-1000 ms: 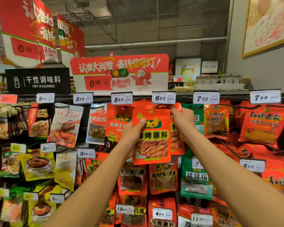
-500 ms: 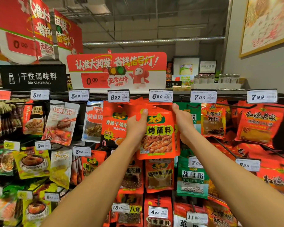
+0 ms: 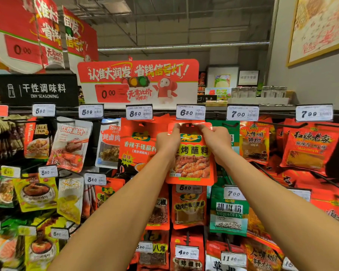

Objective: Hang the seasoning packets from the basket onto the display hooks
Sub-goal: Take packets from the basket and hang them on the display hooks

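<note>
An orange seasoning packet (image 3: pixel 191 163) with a picture of grilled meat is held up against the top row of the display, just under the 6.30 price tag (image 3: pixel 190 112). My left hand (image 3: pixel 167 140) pinches its top left corner and my right hand (image 3: pixel 216 139) pinches its top right corner. The packet's top edge is at the hook's level; the hook itself is hidden behind the tag and my fingers. The basket is out of view.
Rows of hooks carry hanging packets: an orange packet (image 3: pixel 137 147) to the left, green pepper-powder packets (image 3: pixel 229 212) lower right, red chilli packets (image 3: pixel 309 147) further right. Price tags stick out at the hook ends. A red promotional sign (image 3: pixel 137 81) stands above.
Both hands have lifted the packet from lower in front of the shelf up to the hook under the 6.30 tag, and my fingers have shifted to its top corners.
</note>
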A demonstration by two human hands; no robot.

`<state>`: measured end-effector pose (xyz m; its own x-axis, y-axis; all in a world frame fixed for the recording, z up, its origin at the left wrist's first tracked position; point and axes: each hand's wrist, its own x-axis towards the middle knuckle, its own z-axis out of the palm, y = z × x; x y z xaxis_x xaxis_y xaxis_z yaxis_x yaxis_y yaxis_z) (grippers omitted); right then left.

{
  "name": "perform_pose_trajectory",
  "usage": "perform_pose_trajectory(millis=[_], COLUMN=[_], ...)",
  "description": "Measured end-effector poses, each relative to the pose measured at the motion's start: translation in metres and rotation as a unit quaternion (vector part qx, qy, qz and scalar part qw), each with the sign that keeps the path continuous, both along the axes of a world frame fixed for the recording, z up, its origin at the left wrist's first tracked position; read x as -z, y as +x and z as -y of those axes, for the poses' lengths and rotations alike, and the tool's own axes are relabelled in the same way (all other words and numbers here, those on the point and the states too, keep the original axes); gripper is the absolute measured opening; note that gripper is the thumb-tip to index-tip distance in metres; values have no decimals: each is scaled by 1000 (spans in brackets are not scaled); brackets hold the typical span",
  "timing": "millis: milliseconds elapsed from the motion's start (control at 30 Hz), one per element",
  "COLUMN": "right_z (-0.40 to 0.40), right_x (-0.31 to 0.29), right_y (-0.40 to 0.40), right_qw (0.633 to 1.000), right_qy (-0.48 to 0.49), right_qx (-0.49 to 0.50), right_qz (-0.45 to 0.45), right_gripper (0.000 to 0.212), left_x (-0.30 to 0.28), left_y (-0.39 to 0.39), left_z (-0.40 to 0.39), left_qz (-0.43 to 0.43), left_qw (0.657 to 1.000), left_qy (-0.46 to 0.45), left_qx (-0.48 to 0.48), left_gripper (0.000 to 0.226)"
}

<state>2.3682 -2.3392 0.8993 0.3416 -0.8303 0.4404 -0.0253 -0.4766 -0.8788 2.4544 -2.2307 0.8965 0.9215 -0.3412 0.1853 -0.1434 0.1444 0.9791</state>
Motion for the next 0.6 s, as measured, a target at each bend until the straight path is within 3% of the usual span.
perform_pose_trajectory(millis=[100,300,367,467,600], right_z=[1,7,10,15,31], right_x=[3,35,44,46,42], right_y=[-1,-18,-21,-13,10], right_qw=[1000,999,997,996,1000], right_qy=[7,-38,-70,-82,0], right_qx=[-12,-22,-18,4,15], right_qz=[-3,-29,-29,-27,-20], right_gripper=[48,28,27,44,44], left_x=[5,48,65,73,58], left_y=[0,-5,-6,-6,4], left_z=[0,-14,-14,-3,18], left_qz=[16,214,251,215,114], left_qw=[999,971,957,965,984], left_qy=[34,87,128,139,118], left_qx=[-12,-64,-67,-62,-68], left_gripper=[53,28,41,56,44])
